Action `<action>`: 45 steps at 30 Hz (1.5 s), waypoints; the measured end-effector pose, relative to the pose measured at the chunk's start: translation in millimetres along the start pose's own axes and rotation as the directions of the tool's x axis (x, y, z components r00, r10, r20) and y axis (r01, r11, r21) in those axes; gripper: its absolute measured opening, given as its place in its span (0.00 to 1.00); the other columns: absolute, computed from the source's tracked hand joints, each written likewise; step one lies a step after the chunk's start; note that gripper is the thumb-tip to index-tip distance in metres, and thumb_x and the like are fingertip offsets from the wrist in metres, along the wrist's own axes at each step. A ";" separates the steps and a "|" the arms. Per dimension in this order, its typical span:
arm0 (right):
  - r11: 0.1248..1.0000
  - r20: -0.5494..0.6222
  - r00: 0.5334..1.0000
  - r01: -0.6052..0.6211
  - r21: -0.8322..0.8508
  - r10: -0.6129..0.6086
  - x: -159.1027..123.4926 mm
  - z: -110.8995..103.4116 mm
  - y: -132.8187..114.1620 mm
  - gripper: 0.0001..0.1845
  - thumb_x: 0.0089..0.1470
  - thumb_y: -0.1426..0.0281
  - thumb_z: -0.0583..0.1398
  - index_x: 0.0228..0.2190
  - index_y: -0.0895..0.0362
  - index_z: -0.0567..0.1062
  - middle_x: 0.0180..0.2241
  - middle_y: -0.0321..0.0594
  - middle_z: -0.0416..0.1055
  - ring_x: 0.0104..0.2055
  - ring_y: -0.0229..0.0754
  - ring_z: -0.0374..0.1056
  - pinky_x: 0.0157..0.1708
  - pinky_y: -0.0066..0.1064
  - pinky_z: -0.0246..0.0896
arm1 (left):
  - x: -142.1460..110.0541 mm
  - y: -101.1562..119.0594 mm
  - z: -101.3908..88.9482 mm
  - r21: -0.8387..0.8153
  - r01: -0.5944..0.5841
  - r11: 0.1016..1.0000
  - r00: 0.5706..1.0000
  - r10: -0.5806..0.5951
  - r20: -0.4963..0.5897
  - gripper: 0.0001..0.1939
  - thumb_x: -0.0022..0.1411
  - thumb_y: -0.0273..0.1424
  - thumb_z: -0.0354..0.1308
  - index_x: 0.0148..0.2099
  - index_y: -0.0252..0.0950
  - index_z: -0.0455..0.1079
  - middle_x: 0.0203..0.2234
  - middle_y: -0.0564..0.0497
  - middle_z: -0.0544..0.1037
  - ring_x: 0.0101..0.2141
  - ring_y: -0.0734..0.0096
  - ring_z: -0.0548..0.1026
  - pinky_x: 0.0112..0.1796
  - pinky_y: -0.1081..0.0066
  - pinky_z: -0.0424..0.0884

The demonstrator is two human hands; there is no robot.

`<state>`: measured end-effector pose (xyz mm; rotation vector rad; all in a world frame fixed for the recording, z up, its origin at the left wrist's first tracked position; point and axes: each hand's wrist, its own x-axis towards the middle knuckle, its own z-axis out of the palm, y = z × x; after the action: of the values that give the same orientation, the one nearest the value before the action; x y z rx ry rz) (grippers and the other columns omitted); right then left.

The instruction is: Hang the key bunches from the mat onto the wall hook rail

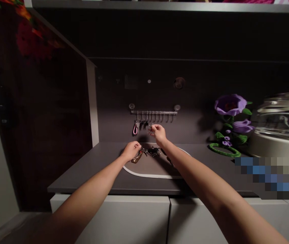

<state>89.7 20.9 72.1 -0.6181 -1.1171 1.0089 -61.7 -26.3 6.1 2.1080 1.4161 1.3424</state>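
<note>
1. the person's right hand [159, 133] was raised just below the hook rail [154, 112], its fingers pinched on a small key ring [150, 129].
2. the left hand [132, 151] was low over the oval mat [146, 175], thumb and fingers drawn together beside keys with a brown fob [137, 158]; whether they gripped anything could not be told.
3. a dark bunch of keys [154, 151] lay on the mat, between the two forearms and near the brown fob.
4. from the rail's left-hand hooks hung a pink loop [135, 129] and some dark keys [146, 124].
5. the white-rimmed mat lay on the grey desk [83, 169].
6. a purple flower [230, 104] with a green ring base [224, 150] stood to the right, beside a clear-lidded appliance [276, 139].
</note>
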 end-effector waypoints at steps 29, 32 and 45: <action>0.997 -0.197 0.977 -0.079 0.026 0.082 55.0 30.3 2.4 0.07 0.43 0.78 0.57 0.18 0.59 0.64 0.14 0.31 0.60 0.18 0.29 0.59 0.19 0.24 0.64 | 3.0 -5.4 1.6 -0.028 0.008 1.000 1.000 -0.008 -0.002 0.08 0.53 0.30 0.50 0.28 0.32 0.69 0.21 0.52 0.72 0.23 0.76 0.67 0.27 0.76 0.61; 0.997 -0.190 0.979 -0.073 0.006 0.073 53.5 27.6 4.3 0.08 0.44 0.77 0.58 0.19 0.59 0.64 0.14 0.30 0.60 0.17 0.28 0.57 0.19 0.24 0.64 | 3.0 -6.3 1.9 -0.030 0.002 1.000 1.000 -0.002 0.002 0.08 0.53 0.30 0.50 0.28 0.32 0.69 0.21 0.52 0.72 0.24 0.76 0.67 0.28 0.76 0.60; 0.995 -0.213 0.976 -0.068 -0.072 0.051 52.5 18.7 16.4 0.02 0.43 0.75 0.56 0.23 0.58 0.66 0.17 0.31 0.62 0.19 0.29 0.58 0.18 0.20 0.59 | 2.8 -3.1 1.2 -0.043 0.042 0.998 0.999 -0.042 -0.001 0.07 0.53 0.29 0.51 0.27 0.32 0.68 0.19 0.53 0.71 0.23 0.76 0.66 0.27 0.76 0.60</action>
<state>71.6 73.8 87.9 -0.8074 -0.9584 0.9292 -62.3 -22.2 4.9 2.0390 1.4114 1.3472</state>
